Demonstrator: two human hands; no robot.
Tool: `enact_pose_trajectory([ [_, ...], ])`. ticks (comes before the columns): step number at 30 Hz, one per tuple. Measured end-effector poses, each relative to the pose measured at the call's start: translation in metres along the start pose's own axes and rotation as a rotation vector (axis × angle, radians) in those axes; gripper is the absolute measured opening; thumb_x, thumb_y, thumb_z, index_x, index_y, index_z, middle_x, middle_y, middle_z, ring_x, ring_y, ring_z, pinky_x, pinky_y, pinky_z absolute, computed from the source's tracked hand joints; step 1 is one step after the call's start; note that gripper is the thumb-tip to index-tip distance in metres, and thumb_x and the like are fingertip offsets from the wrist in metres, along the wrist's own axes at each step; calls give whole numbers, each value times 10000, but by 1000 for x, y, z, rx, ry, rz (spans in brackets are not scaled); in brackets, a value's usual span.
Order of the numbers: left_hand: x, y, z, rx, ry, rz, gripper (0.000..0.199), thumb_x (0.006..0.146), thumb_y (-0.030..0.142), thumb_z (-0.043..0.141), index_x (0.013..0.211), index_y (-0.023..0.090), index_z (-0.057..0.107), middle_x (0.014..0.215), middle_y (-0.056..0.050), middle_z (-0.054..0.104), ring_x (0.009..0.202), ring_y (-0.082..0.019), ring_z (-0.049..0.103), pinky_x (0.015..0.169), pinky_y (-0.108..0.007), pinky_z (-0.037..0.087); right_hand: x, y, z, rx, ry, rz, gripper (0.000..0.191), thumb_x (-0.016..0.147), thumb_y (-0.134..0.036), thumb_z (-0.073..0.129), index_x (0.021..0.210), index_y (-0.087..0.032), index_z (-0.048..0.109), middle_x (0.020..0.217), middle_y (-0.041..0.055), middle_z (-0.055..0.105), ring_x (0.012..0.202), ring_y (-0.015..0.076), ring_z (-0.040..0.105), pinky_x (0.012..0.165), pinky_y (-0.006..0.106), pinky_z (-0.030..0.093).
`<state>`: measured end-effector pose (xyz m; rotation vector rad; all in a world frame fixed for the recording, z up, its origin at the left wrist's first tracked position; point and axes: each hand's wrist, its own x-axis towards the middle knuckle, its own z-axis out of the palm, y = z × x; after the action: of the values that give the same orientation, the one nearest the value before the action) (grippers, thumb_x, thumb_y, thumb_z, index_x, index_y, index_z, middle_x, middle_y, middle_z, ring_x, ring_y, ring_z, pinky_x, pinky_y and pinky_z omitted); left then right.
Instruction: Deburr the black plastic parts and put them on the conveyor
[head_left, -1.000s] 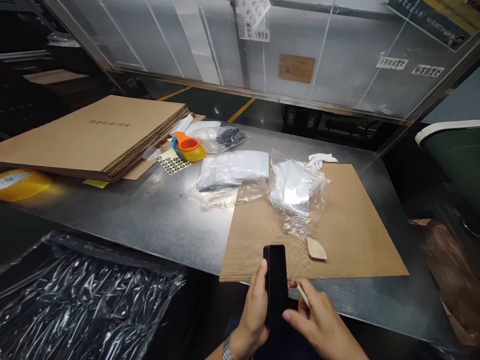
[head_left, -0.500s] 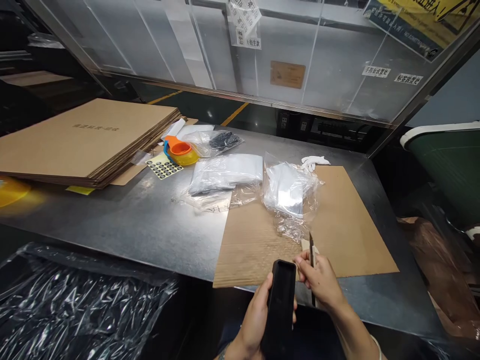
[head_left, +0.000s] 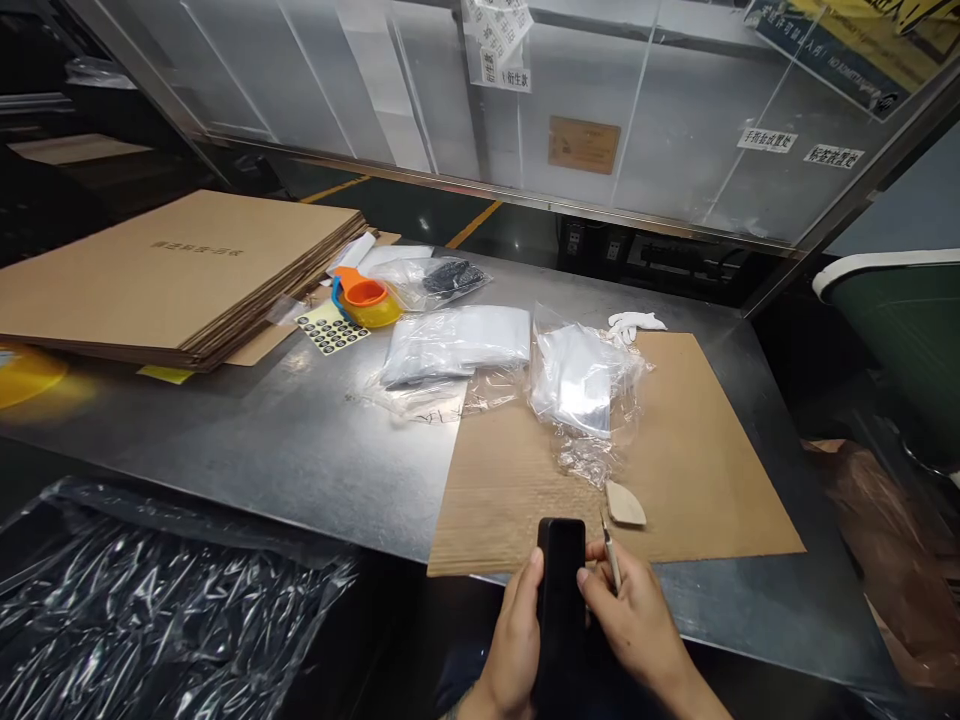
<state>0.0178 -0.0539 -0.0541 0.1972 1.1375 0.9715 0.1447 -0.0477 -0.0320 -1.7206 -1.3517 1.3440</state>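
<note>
My left hand [head_left: 512, 635] is wrapped round a long black box-like case [head_left: 561, 600], gripping it by its left side. The case is tilted toward me, just off the near edge of the table. My right hand [head_left: 626, 610] is closed on a slim craft knife [head_left: 611, 562], its narrow tip pointing up and away. The fingers of that hand also touch the right edge of the case. Just beyond the knife, a beige wedge-shaped piece [head_left: 625, 504] lies on a flat cardboard sheet [head_left: 697, 450]. The lower part of the case is dark and hard to make out.
Clear plastic bags with white sleeves [head_left: 581, 385] lie on the cardboard and the metal table [head_left: 322, 440]. Further left are an orange tape dispenser [head_left: 364, 290], a sticker sheet [head_left: 334, 328] and stacked cardboard [head_left: 187, 270]. A black plastic-lined bin [head_left: 165, 610] stands at lower left.
My right hand has moved closer to the case, its fingers now touching the side. The knife has shifted left and down, uncovering the beige piece. The view has shifted slightly.
</note>
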Motion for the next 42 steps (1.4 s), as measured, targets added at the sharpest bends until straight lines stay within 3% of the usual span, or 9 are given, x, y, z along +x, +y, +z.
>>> enact_pose_trajectory([
  [4, -4, -1, -1, 134, 115, 117, 244, 731, 395, 656, 881, 208, 704, 1048, -37, 687, 1129, -248, 521, 978, -292, 374, 5, -4, 2, -92, 105, -45, 235, 809, -341, 444, 623, -197, 446, 494, -64, 387, 474, 88, 372, 485, 224, 268],
  [7, -7, 0, 0, 196, 39, 156, 286, 727, 460, 641, 810, 194, 703, 915, -49, 712, 971, -249, 596, 884, -296, 437, 9, -7, 2, -91, 124, -61, 352, 836, -407, 411, 552, -201, 379, 487, -56, 375, 478, 82, 350, 481, 223, 242],
  [12, -8, 6, 7, 165, -257, -83, 630, 823, 619, 352, 762, 88, 686, 561, -85, 643, 518, -178, 579, 522, -276, 459, 27, 3, -9, -65, 161, -3, 505, 868, -578, 276, 574, -201, 438, 413, -83, 285, 375, 72, 263, 391, 207, 221],
  [15, -8, 15, 11, 100, -342, -251, 709, 855, 598, 274, 682, 43, 680, 530, -106, 624, 463, -133, 565, 484, -213, 426, 44, 18, -33, -145, 286, 10, 512, 850, -616, 278, 733, -183, 525, 502, -41, 452, 445, 105, 420, 440, 210, 318],
  [18, -7, 23, 13, 37, -308, -326, 706, 870, 576, 263, 692, 34, 680, 538, -116, 641, 445, -115, 575, 469, -178, 406, 59, 35, -63, -334, 429, 47, 426, 825, -555, 397, 967, -180, 542, 758, 38, 606, 676, 177, 565, 574, 250, 393],
  [22, -5, 27, 13, -25, -238, -332, 643, 875, 560, 282, 788, 53, 668, 582, -126, 680, 461, -141, 604, 478, -194, 428, 66, 55, -87, -649, 548, 120, 324, 863, -361, 380, 1067, -177, 551, 853, 92, 595, 729, 225, 552, 590, 296, 365],
  [33, -3, 29, 13, -71, -103, -350, 573, 856, 558, 376, 819, 53, 643, 582, -131, 685, 458, -157, 624, 451, -203, 455, 65, 68, -69, -978, 650, -85, 373, 871, -223, 382, 1162, -79, 566, 979, 192, 544, 960, 342, 471, 796, 495, 361],
  [37, 2, 28, 11, -140, -62, -240, 461, 843, 480, 490, 837, 48, 652, 676, -128, 705, 541, -156, 642, 527, -229, 504, 52, 53, -48, -865, 536, -281, 364, 904, -297, 358, 1151, -149, 580, 1038, 137, 602, 988, 271, 527, 857, 430, 416],
  [42, 9, 29, 8, -228, -57, -183, 366, 820, 412, 568, 923, 71, 652, 824, -122, 715, 687, -167, 668, 580, -224, 512, 24, 25, -10, -406, 150, -341, 376, 939, -383, 323, 1125, -214, 603, 1091, 78, 644, 996, 180, 598, 823, 280, 491],
])
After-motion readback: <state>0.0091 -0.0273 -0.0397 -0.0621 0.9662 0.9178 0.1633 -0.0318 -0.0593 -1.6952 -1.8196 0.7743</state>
